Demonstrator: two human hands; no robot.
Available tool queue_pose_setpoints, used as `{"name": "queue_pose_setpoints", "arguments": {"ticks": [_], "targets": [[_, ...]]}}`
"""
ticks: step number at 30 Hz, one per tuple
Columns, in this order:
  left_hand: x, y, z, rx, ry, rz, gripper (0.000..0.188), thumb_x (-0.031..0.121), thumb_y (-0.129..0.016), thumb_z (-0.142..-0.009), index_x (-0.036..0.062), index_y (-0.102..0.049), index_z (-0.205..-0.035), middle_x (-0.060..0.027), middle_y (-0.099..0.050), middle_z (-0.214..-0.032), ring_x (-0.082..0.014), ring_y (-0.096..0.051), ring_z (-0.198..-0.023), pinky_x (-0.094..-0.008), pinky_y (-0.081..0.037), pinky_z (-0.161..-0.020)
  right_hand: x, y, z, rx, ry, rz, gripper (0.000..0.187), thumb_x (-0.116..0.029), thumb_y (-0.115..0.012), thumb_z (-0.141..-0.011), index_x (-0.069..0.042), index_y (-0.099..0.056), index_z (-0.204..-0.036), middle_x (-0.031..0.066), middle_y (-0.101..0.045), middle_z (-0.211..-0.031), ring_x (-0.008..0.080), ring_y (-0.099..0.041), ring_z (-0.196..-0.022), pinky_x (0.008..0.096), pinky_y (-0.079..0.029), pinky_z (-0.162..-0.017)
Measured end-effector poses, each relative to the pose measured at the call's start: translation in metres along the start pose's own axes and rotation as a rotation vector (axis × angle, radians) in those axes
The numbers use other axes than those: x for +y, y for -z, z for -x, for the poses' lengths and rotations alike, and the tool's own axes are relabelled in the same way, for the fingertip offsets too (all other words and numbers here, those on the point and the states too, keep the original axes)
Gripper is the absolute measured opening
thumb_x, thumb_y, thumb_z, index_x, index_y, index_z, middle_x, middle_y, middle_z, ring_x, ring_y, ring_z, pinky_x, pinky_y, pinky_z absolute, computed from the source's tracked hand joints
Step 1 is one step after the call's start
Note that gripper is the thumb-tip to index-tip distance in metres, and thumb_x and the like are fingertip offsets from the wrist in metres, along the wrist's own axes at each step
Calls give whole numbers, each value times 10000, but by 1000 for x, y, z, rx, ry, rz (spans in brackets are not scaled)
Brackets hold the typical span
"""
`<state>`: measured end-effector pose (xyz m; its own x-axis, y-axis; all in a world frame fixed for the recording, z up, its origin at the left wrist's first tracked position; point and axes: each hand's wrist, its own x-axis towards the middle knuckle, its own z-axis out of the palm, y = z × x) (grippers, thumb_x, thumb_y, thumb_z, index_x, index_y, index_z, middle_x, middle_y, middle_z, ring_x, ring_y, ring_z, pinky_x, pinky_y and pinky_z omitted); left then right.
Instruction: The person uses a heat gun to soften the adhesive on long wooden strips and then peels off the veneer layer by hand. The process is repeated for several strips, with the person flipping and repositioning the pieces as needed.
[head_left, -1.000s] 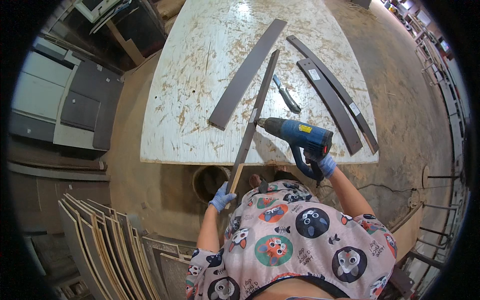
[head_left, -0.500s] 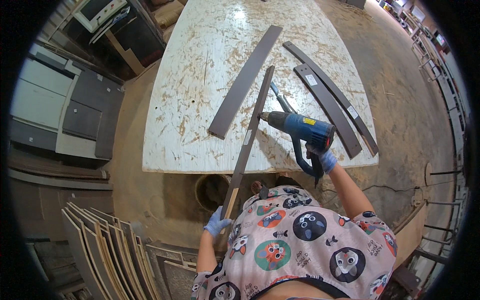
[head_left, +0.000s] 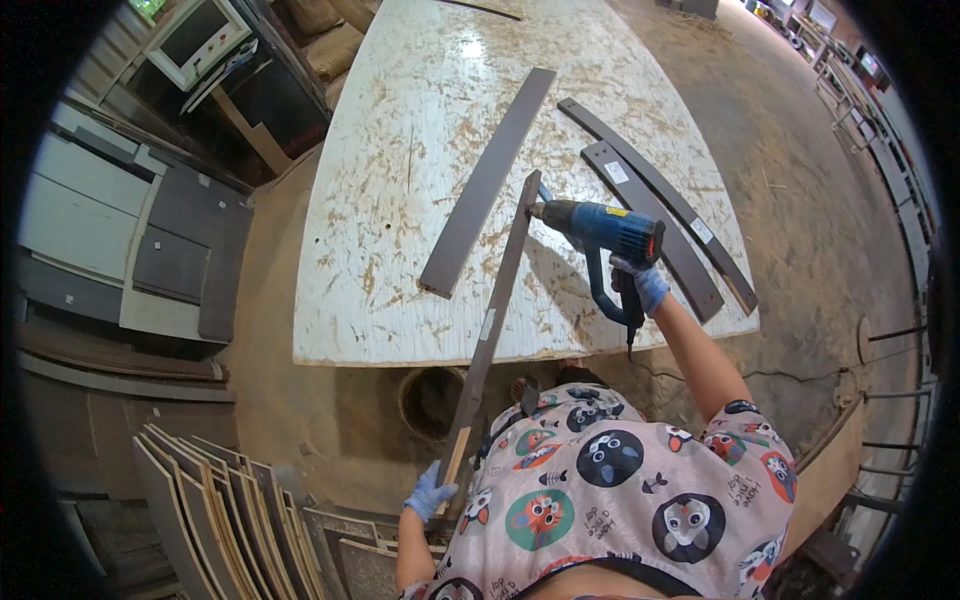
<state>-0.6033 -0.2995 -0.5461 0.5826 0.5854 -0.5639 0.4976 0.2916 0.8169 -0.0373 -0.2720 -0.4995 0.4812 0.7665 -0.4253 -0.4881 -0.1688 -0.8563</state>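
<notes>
Work is looking unfinished: right fingers [head_left: 640,276] are gripping blue-black plastic heat gun [head_left: 602,226], aiming at far end of long brown strip [head_left: 503,290] over worn white surface [head_left: 350,310]; left fingers [head_left: 439,491] are clasping near end, bare tan wood [head_left: 457,457] showing.

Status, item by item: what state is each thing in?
Strip: held, extending past the table edge
Heat gun: nozzle by strip's far end; on/off unclear
Left hand: closed on strip
Right hand: closed on heat gun
Left board: flat on table
Right boards: flat, side by side
Panels: standing on edge
</notes>
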Motion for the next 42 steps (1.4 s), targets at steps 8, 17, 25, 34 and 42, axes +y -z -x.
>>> {"name": "queue_pose_setpoints", "arguments": {"ticks": [8,17,25,34,42], "targets": [[-15,-6,2,30,10,91,652,356,-758,-671,37,-481,-1167,-42,-550,-1001,-138,-491,-880,-268,-441,-771,-14,-4,-17,44,-30,-42,225,-219,-747,-726,-120,-562,-809,6,-523,-591,140,-498,-486,279,-417,-454],[-8,-2,6,17,40,99,604,350,-742,-681,47,-496,-1141,-38,-544,-975,-147,-484,-870,-280,-432,-780,-17,-1,-38,97,-30,-54,216,-240,-736,-721,-121,-564,-771,9,-511,-571,140,-477,-455,284,-406,-434],[-33,5,-3,73,-6,-41,578,337,-746,-678,38,-510,-1113,-39,-554,-956,-146,-491,-870,-287,-430,-791,-14,5,-55,97,-22,-57,227,-273,-740,-716,-123,-576,-760,16,-517,-554,152,-500,-455,286,-412,-421],[-5,5,-26,25,-5,64,582,304,-739,-688,14,-497,-1131,-40,-547,-961,-143,-485,-842,-279,-444,-743,-19,-13,-29,54,20,-64,209,-223,-741,-734,-106,-574,-778,37,-541,-557,150,-499,-439,278,-401,-412],[21,12,-74,-2,110,-57,942,387,-738,-687,-84,-260,-1348,-153,-419,-1319,-229,-400,-1193,-294,-321,-999,9,3,-6,-2,3,17,234,-220,-743,-710,-133,-563,-831,8,-524,-612,150,-511,-516,289,-440,-483]]}}
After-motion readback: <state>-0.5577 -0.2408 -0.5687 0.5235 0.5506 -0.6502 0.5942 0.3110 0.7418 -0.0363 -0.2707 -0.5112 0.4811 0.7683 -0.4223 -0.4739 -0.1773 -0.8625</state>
